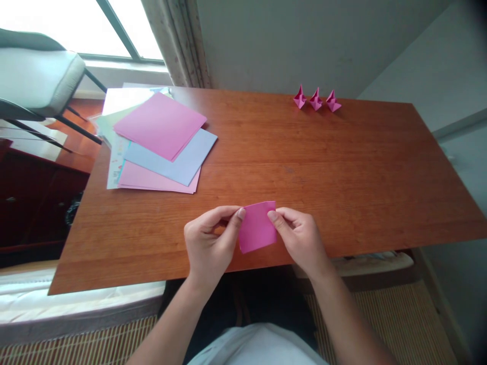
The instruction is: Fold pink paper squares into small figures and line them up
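Note:
A small square of bright pink paper (257, 226) is held just above the near edge of the wooden table (342, 167). My left hand (209, 243) pinches its left edge between thumb and forefinger. My right hand (300, 238) pinches its upper right edge the same way. Both hands are closed on the paper. The sheet looks flat, tilted slightly, with its lower left corner pointing down.
A fanned stack of larger pink and pale blue sheets (160, 142) lies at the table's far left. Three small folded pink paper figures (316, 99) stand in a row at the far edge. A grey chair (34, 71) stands by the window at left.

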`<state>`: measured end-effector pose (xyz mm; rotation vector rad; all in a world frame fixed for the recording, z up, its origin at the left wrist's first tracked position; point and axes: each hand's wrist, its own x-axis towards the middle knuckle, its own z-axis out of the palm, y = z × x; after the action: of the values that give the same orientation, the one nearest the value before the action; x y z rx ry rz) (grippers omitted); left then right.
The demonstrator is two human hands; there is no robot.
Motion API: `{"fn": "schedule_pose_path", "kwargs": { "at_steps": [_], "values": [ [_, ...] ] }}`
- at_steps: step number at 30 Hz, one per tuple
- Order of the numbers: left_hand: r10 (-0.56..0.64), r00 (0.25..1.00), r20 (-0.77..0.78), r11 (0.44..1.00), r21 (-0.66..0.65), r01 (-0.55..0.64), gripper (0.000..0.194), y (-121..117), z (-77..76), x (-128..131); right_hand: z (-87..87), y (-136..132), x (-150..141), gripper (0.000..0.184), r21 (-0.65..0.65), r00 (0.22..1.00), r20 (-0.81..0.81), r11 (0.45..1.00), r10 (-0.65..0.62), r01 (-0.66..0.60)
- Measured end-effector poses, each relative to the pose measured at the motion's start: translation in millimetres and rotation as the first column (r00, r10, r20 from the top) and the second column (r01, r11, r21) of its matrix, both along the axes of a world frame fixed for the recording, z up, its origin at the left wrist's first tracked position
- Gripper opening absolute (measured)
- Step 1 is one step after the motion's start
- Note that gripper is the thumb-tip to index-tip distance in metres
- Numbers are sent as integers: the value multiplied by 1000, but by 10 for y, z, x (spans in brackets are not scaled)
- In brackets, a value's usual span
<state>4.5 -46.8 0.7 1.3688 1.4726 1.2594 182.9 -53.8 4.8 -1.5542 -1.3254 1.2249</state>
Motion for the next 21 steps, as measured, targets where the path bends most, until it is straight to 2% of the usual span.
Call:
{"fn": "schedule_pose_path", "kwargs": {
  "at_steps": [3, 8, 15, 21],
  "values": [
    [4, 1000, 11, 1000, -18, -4, 8, 13, -6, -36, 10, 5, -38, 37, 28, 999, 37, 1000, -5, 4],
    [86, 993, 86, 995, -57, -81, 11, 51, 32, -82, -2, 17, -97, 33, -14, 997, -76, 1000, 14, -15],
    [152, 971, 186, 983, -127, -130, 15, 74, 53, -73, -68, 4, -137, 28, -10, 993, -118, 1000, 28, -30],
    [143, 969, 203, 984, -130, -119, 17, 70, 4, -14, -55, -46, -53, 25, 34, 999, -14, 999, 35, -34]
  ]
}}
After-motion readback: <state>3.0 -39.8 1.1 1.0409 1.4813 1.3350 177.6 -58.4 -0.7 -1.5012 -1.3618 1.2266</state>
